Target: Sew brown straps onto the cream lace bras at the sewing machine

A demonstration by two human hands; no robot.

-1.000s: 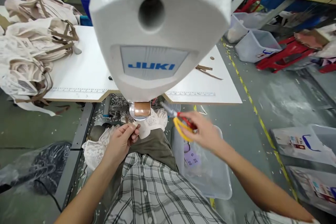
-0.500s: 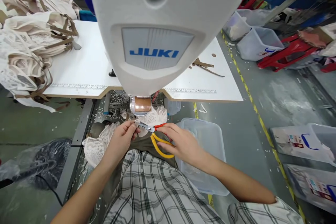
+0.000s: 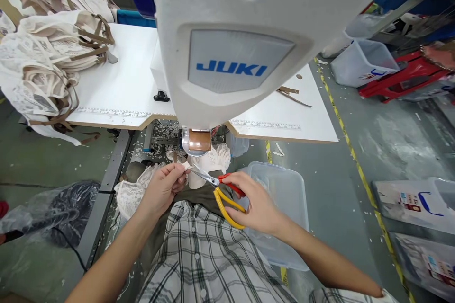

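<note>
My right hand [image 3: 254, 201] grips a pair of scissors [image 3: 227, 206] with one red and one yellow handle. The blades are parted and point left. My left hand [image 3: 165, 188] pinches the edge of a pale lace bra [image 3: 186, 165] right beside the blade tips. Whether the blades touch the fabric I cannot tell. Part of the lace [image 3: 133, 194] hangs below my left wrist, and more lace [image 3: 218, 157] lies under the sewing machine's head. Above both hands is the white sewing machine [image 3: 231, 67], its copper-coloured plate [image 3: 199, 141] just beyond my fingers.
A heap of pale lace garments with brown straps [image 3: 60, 57] covers the left of the white table [image 3: 131, 71]. Brown strips [image 3: 293, 94] lie on its right side. A clear plastic bin [image 3: 298, 218] stands by my right forearm. More bins [image 3: 408, 199] line the floor at right.
The scissors' blades have spread apart and moved slightly back from the left fingers. The right hand's fingers have opened wider on the handles. The whole view has shifted a little.
</note>
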